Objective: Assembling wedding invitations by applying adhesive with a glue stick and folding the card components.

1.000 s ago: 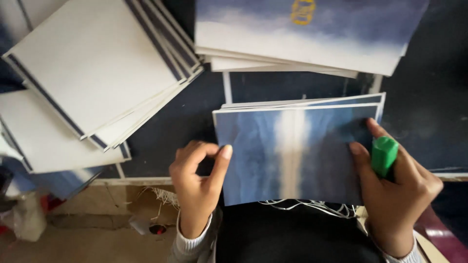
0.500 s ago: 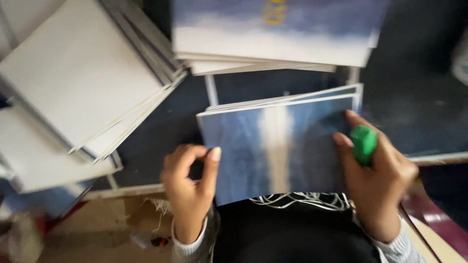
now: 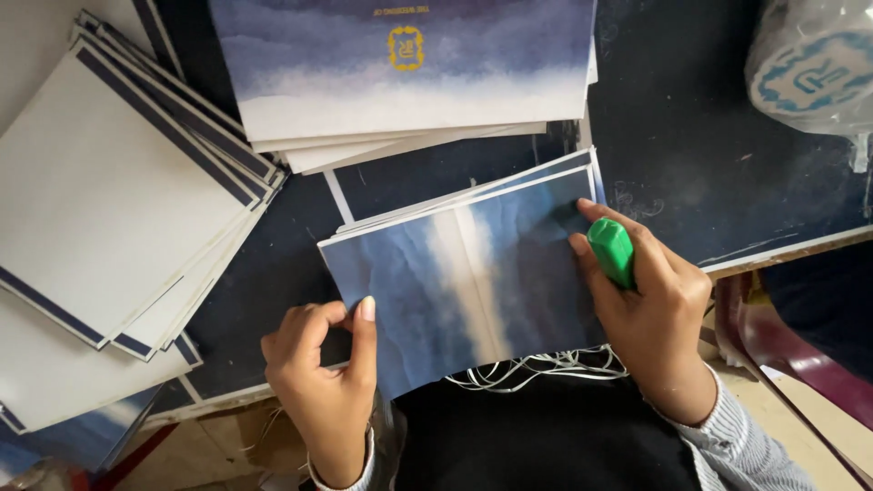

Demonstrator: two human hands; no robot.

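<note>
A small stack of blue-and-white cards [image 3: 455,282] lies on the dark table in front of me, with a pale band down its middle. My left hand [image 3: 323,382] rests at the stack's lower left corner, thumb against the edge and fingers curled. My right hand [image 3: 650,305] presses on the stack's right side and grips a green stick-shaped object [image 3: 611,252]. White strings [image 3: 536,365] hang below the stack's near edge.
A pile of white cards with dark blue borders [image 3: 118,200] spreads at the left. Another stack of blue gradient cards with a gold emblem [image 3: 405,73] lies at the back. A plastic-wrapped roll [image 3: 809,64] sits at the top right. The table edge [image 3: 782,245] runs beside my right hand.
The view has shifted, so the stack sits more to the left and tilted. Both hands keep their places on the cards, and the green object stays in my right hand.
</note>
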